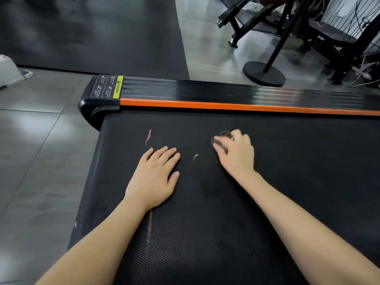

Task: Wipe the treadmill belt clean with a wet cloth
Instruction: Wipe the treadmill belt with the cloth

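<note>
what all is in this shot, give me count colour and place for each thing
treadmill belt: one, black, lower middle and right
pink streaks: several, on the belt around the left hand
side rail: one, black with an orange strip, along the belt's far edge
warning label: one, black and yellow, at the rail's left end
cloth: one, dark, on the belt under the right hand
floor mat: one, black, top left
floor tiles: grey, left
stand: one, black, round base, top right
exercise frames: black, top right, count unclear
white object: one, left edge
left hand: flat on the belt
right hand: fingers curled on the cloth
</note>
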`<state>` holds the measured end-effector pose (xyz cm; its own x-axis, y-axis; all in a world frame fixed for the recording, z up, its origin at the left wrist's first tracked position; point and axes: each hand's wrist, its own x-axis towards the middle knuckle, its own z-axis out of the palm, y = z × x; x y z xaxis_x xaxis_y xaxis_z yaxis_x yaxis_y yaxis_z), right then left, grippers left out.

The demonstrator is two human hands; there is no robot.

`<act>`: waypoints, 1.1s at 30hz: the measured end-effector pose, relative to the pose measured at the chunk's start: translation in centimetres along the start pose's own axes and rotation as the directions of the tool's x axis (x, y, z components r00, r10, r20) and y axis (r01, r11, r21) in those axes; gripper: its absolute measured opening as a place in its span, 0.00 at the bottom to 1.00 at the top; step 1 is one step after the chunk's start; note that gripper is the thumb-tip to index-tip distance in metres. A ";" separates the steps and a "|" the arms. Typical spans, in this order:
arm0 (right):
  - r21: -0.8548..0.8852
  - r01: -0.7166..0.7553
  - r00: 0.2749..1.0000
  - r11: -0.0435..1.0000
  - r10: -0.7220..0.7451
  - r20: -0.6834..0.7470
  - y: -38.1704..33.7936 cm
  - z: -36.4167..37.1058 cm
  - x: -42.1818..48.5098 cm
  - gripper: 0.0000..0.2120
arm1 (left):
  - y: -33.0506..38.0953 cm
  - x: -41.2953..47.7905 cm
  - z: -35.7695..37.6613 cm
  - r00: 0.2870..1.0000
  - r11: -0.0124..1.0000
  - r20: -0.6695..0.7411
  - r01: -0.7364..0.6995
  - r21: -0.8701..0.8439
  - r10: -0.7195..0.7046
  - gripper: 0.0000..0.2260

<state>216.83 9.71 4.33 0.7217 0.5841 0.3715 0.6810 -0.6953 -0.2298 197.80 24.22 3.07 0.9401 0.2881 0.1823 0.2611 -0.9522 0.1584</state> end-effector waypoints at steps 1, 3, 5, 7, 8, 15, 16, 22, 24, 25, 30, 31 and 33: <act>0.041 0.092 0.996 0.995 -0.092 -0.010 -0.7 -0.4 -2.1 0.13 | 0.0 0.0 -0.1 1.000 1.000 0.000 -0.003 0.006 0.003 0.24; 0.128 0.288 0.956 0.949 -0.293 0.018 -1.7 -1.3 -5.9 0.15 | 0.0 0.0 -0.2 1.000 1.000 0.006 -0.005 0.007 0.005 0.24; 0.188 0.420 0.897 0.888 -0.437 0.060 -1.7 -1.9 -6.7 0.15 | -0.1 -0.1 -0.3 1.000 1.000 0.016 -0.002 0.004 0.002 0.24; 0.131 0.446 0.887 0.886 -0.456 0.066 -0.1 -1.5 -4.5 0.16 | 0.0 -0.2 -0.3 1.000 1.000 0.028 -0.002 0.000 0.002 0.24; 0.072 0.385 0.921 0.920 -0.388 0.039 1.1 -1.0 -2.5 0.16 | -0.1 -0.2 -0.3 1.000 1.000 0.029 -0.003 -0.001 0.003 0.24; -0.071 -0.446 0.894 0.892 0.441 -0.079 2.6 2.0 8.2 0.15 | -0.2 -0.1 0.0 1.000 1.000 -0.017 0.002 -0.011 -0.002 0.23; -0.067 -0.437 0.899 0.897 0.431 -0.080 1.5 2.3 8.6 0.14 | -0.3 -0.1 0.0 1.000 1.000 -0.016 -0.002 -0.012 0.001 0.23; 0.034 0.174 0.985 0.984 -0.175 0.015 -1.3 3.1 6.9 0.12 | -0.3 -0.1 -0.1 1.000 1.000 0.007 -0.011 -0.019 0.011 0.23; -0.034 0.130 0.992 0.991 -0.130 -0.003 1.3 2.7 7.6 0.12 | -0.3 -0.1 -0.1 1.000 1.000 0.005 -0.010 -0.024 0.010 0.23; -0.060 0.003 1.000 0.998 -0.005 -0.028 2.6 2.5 8.1 0.13 | -0.3 -0.1 -0.1 1.000 1.000 0.004 -0.010 -0.023 0.010 0.23; -0.053 -0.307 0.952 0.950 0.306 -0.030 -0.7 3.6 9.5 0.14 | -0.2 0.0 0.0 1.000 1.000 -0.004 -0.005 -0.020 0.005 0.23; -0.036 -0.228 0.974 0.973 0.228 -0.014 -2.4 4.0 9.1 0.14 | -0.2 0.0 -0.1 1.000 1.000 -0.003 -0.006 -0.020 0.006 0.23; 0.015 -0.036 0.999 0.999 0.035 0.019 -4.2 4.4 7.7 0.13 | -0.2 0.0 -0.1 1.000 1.000 0.000 -0.007 -0.015 0.007 0.23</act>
<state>220.05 18.94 4.20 0.7475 0.5670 0.3462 0.6566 -0.7094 -0.2560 197.72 24.45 3.16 0.9418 0.2815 0.1837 0.2513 -0.9526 0.1713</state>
